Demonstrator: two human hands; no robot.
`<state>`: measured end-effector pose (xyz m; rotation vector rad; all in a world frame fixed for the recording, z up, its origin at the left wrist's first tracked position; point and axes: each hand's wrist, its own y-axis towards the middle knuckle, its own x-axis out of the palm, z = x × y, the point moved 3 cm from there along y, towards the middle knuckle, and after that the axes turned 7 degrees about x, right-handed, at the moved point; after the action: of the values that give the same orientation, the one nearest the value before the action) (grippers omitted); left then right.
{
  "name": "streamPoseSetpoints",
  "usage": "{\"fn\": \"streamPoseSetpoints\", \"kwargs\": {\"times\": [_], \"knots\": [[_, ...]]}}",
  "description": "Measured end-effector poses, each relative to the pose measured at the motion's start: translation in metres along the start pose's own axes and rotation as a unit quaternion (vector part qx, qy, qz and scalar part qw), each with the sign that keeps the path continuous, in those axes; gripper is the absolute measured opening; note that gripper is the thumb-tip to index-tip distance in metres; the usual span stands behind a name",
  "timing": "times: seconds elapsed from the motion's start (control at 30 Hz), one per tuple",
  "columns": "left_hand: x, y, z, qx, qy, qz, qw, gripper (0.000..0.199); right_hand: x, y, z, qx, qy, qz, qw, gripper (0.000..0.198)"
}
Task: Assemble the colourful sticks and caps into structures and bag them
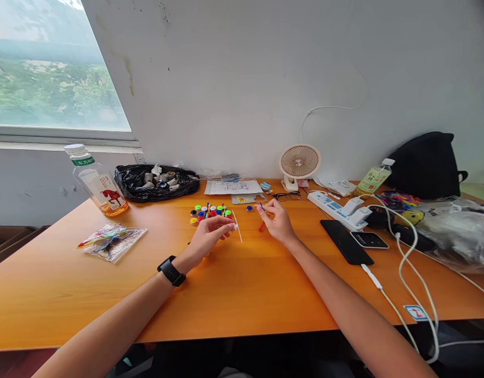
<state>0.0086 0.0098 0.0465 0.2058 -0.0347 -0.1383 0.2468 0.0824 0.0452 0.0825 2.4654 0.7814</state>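
Over the middle of the table, my left hand (pixel 212 236), with a black watch (pixel 171 271) on its wrist, pinches a thin white stick (pixel 239 234) that slants between thumb and fingers. To its right, my right hand (pixel 279 220) is closed, thumb against fingertips, on a small blue piece (pixel 261 207). A red piece (pixel 261 226) shows just below those fingers; whether it is joined to the blue one I cannot tell. Behind my left hand stand several small coloured paint pots (pixel 212 211), partly hidden by it. A single blue pot (pixel 249 208) sits apart, between the hands.
On the left are a plastic bag of small parts (pixel 110 241), a large bottle (pixel 98 181) and a black bag (pixel 157 184) of scraps. Behind stand papers (pixel 234 187) and a small fan (pixel 300 161). Right: a power strip (pixel 336 210), a phone (pixel 346 241) and looping white cables (pixel 413 262).
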Motion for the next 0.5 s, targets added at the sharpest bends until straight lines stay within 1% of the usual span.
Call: {"fn": "streamPoseSetpoints", "kwargs": {"times": [0.07, 0.13, 0.23, 0.43, 0.5], "knots": [[0.0, 0.0, 0.0, -0.001, 0.001, -0.001, 1.0, 0.035, -0.001, 0.0, 0.001, 0.017, 0.002, -0.007, 1.0, 0.042], [0.0, 0.0, -0.001, -0.004, 0.003, -0.002, 1.0, 0.036, 0.0, -0.001, 0.002, 0.03, 0.022, -0.016, 0.999, 0.037], [0.001, 0.0, -0.001, -0.009, 0.005, -0.003, 1.0, 0.037, 0.005, -0.002, 0.005, 0.028, 0.036, -0.012, 0.999, 0.031], [0.001, 0.0, 0.0, -0.012, 0.009, -0.003, 1.0, 0.038, 0.013, -0.004, 0.014, 0.031, 0.018, -0.045, 0.998, 0.032], [0.0, 0.0, 0.0, -0.011, 0.01, -0.004, 1.0, 0.037, 0.013, -0.005, 0.017, 0.034, 0.014, -0.046, 0.998, 0.026]]}}
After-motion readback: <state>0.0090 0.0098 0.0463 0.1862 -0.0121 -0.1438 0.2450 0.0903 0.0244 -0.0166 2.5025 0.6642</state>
